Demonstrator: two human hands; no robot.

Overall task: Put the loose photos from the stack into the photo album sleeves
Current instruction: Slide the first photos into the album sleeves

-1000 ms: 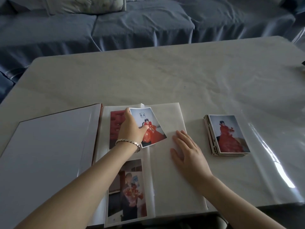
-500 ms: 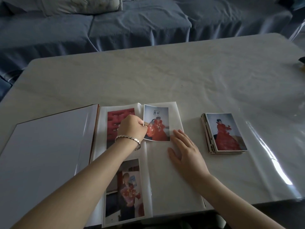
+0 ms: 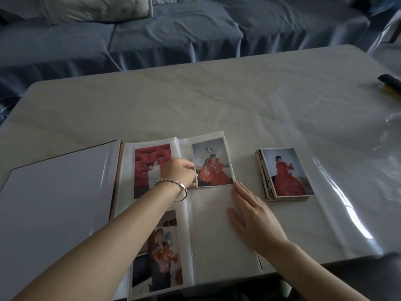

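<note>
The photo album [image 3: 208,235] lies open near the table's front edge, its white cover folded out to the left. Its left page holds two sleeved photos, one above the other. A loose photo [image 3: 213,164] of people in red lies upright at the top of the right page. My left hand [image 3: 181,172], with a bracelet on the wrist, pinches this photo's left edge. My right hand [image 3: 253,216] rests flat with straight fingers on the right page, just below the photo. The stack of loose photos [image 3: 286,173] sits on the table to the right of the album.
The pale marble-look table [image 3: 217,101] carries a clear plastic sheet [image 3: 358,170] on its right side. A dark object [image 3: 389,81] lies at the far right edge. A blue sofa [image 3: 173,33] with a cushion runs behind the table.
The left hand has turned the loose photo from tilted to upright and slid it right, to the top of the right page. The right hand stays flat on the page.
</note>
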